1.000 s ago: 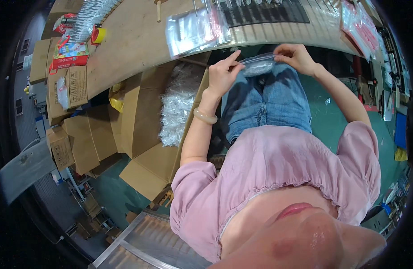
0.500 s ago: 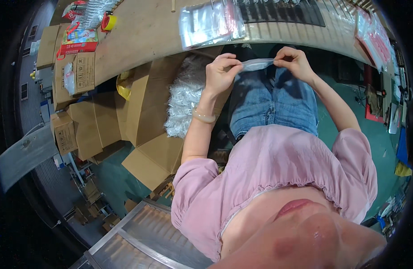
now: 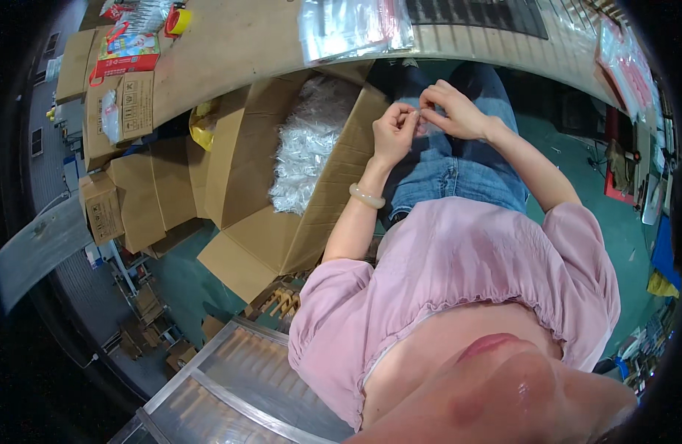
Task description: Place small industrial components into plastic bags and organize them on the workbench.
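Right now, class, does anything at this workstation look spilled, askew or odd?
Nothing clearly stands out. The clear plastic items are jumbled, but heaped inside the open cardboard box; the left hand and right hand are close together above the lap.

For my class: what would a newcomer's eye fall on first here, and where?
The open cardboard box left of the person, piled with glinting clear plastic, catches the eye first. Then the left hand and right hand, close together over the blue jeans, upper centre, pinching clear film. A red carton brightens the upper left.
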{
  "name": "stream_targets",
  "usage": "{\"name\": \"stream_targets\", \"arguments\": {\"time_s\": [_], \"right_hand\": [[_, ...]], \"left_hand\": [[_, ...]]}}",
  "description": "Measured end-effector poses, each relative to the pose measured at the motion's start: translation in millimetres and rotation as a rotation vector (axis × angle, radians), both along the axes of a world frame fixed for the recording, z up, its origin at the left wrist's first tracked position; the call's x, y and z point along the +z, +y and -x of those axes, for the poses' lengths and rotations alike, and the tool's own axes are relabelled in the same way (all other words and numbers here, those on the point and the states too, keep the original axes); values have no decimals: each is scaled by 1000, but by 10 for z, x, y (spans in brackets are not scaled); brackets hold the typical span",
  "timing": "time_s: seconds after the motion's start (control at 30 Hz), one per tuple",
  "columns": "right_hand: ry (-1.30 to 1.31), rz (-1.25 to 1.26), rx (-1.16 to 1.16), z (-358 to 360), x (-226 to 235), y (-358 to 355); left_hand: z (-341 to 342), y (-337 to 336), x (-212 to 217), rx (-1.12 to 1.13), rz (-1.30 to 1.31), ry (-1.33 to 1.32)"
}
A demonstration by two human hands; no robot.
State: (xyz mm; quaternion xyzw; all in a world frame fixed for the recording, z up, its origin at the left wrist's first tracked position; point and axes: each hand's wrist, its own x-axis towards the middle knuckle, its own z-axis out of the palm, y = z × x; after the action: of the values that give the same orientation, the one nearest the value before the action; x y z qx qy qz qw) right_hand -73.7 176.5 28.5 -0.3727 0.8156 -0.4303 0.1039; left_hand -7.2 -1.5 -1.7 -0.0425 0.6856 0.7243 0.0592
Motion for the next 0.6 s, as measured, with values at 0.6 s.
{"name": "stream_targets", "arguments": {"time_s": [0.6], "right_hand": [[-161, 87, -139, -2, 16, 260]], "left_hand": [[-196, -539, 594, 267, 261, 129]]}}
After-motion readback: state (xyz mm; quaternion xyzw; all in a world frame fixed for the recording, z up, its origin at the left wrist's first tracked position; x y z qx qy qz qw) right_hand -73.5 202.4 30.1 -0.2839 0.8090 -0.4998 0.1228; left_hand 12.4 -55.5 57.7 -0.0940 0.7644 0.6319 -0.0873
